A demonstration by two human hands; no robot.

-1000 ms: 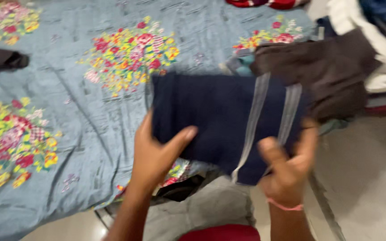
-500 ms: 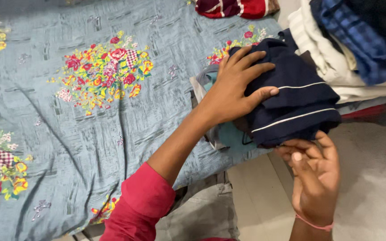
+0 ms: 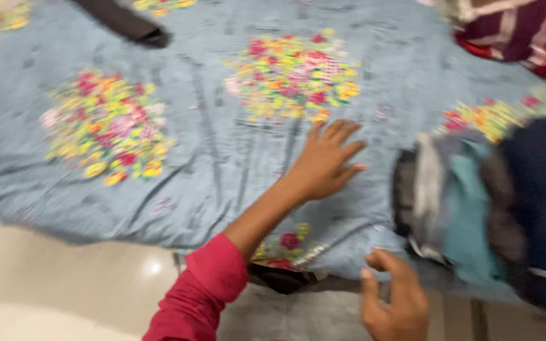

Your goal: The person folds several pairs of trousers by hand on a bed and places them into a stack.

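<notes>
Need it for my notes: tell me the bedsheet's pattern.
Grey-blue bedsheet with bright multicoloured flower clusters, seen in the head view.

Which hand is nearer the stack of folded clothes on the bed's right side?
Right. The right hand hovers off the bed edge just below-left of the stack of folded clothes; the left hand lies flat on the bedsheet, farther left.

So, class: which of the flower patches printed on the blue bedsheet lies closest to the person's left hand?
The flower patch just beyond the fingertips of the left hand, at the sheet's top centre. The others sit farther left or right, beside the clothes pile.
</notes>
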